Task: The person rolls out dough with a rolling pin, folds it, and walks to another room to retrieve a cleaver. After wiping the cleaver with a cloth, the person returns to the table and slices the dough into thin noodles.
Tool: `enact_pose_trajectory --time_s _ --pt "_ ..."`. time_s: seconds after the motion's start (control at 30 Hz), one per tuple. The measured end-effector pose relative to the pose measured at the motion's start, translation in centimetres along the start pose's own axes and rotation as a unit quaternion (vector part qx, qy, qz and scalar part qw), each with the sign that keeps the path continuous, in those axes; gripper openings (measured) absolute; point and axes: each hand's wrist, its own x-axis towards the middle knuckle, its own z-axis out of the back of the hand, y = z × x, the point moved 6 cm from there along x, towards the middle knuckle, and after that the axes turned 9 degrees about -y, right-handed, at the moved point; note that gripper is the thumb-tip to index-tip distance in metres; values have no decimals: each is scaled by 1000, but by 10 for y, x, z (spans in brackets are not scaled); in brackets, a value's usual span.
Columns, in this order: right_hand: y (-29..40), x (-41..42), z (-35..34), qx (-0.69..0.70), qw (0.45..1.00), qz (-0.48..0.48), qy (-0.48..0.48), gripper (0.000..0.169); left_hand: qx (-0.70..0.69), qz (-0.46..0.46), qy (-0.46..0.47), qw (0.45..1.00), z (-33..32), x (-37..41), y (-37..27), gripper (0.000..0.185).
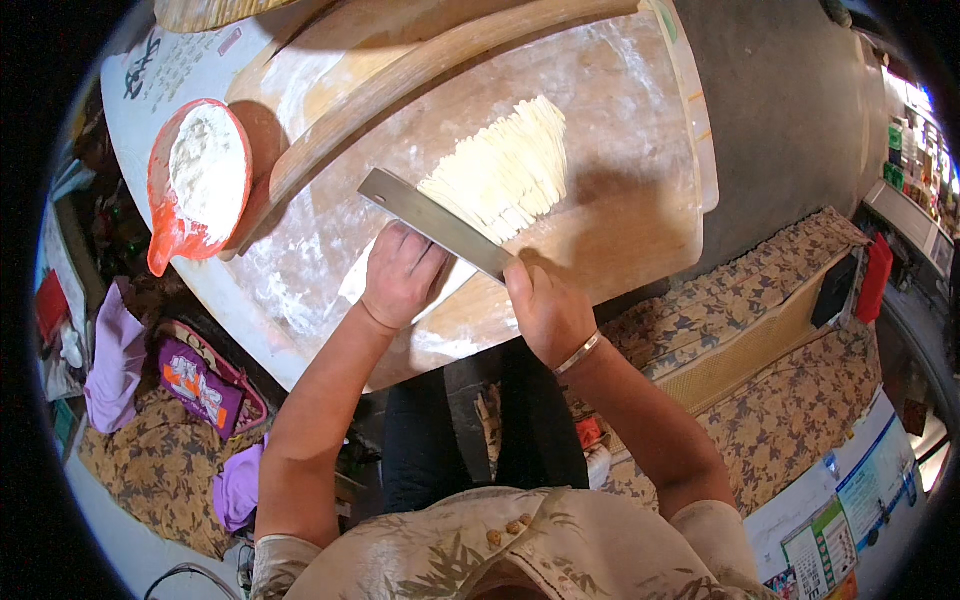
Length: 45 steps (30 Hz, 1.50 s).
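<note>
My right hand (pixel 550 306) grips the handle of a broad kitchen cleaver (pixel 442 223), whose blade slants up to the left across the dough. Knuckles bent, my left hand (pixel 403 271) presses on a folded sheet of dough (pixel 450 291) right beside the blade. Most of that sheet is hidden under the hand. Beyond the blade, a fan of thin cut noodles (pixel 506 169) lies on a flour-dusted wooden board (pixel 360 247). The cleaver's handle is covered by my right fingers.
A long wooden rolling pin (pixel 420 81) lies across the far side of the board. Left of it, a red scoop (pixel 156 251) holds white flour (pixel 208 154). A woven item (pixel 210 11) sits at the far edge. Patterned sofas (pixel 787 352) stand right and lower left.
</note>
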Motion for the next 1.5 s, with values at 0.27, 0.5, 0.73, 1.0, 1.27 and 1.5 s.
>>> enact_pose_trajectory --time_s 0.27,0.5,0.73,1.0,1.27,1.5 --pt "18 -4 46 17 991 -44 125 10 9 0 0 1000 4 -3 0 22" --pt "11 0 21 40 996 -40 62 7 9 -1 0 1000 4 -1 1 25" --pt "3 6 0 20 999 -24 34 16 -15 -8 -25 1000 4 -1 -1 26" --pt "19 -10 42 31 985 -80 147 5 15 -8 10 1000 5 -10 2 25" --pt "10 1 1 11 1000 5 -2 11 5 -4 -11 1000 6 -8 2 25" --pt "21 -5 39 35 993 -48 106 8 8 10 6 1000 8 -19 5 29"
